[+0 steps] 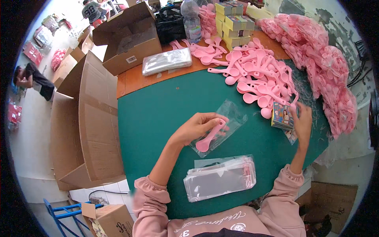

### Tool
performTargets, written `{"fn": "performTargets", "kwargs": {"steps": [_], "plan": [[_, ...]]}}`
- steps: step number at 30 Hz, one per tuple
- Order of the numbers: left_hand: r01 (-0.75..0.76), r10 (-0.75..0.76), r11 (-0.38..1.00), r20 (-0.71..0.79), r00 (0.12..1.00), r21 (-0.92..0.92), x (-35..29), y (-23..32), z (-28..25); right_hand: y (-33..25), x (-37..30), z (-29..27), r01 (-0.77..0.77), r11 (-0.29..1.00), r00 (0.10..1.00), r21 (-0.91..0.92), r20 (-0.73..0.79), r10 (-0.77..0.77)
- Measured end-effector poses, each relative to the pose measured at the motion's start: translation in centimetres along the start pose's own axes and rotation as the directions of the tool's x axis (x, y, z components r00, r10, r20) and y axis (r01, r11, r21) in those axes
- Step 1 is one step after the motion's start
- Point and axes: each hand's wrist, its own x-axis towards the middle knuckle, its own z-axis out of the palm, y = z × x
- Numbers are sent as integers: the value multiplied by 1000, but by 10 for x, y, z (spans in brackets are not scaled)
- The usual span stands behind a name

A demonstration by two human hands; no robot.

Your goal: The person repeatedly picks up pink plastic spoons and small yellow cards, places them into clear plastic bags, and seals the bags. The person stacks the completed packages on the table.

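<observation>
left hand (196, 125): pinching pink spoon (211, 137) | axis diagonal, bowl lower-left | right hand (303, 118): at card stack (280, 116), grip unclear

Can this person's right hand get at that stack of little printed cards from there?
Very likely yes. The right hand is at the right side of the card stack, and nothing seems to block it: the pink spoons lie mostly beyond the stack.

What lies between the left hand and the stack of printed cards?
In the head view, beyond the left hand comes part of a clear bag, then bare green tabletop up to the card stack.
</observation>
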Motion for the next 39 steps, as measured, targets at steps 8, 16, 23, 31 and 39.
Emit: {"fn": "performTargets", "kwargs": {"steps": [8,16,23,31,39], "plan": [[-42,45,988,-22,999,146,6,-5,-1,31,8,-4,-163,986,963,-27,214,165],[-33,44,990,-79,996,140,5,-13,0,-81,-16,-17,-236,726,951,646,307,35],[-38,89,946,-146,985,321,6,-10,1,-104,-32,-1,-240,678,815,694,524,-248],[-66,87,977,-95,992,203,7,-6,7,-103,-30,-6,-184,628,921,756,355,-158],[42,-43,930,-5,999,366,8,-12,8,-113,-33,-6,-249,738,727,627,625,-285]]}}
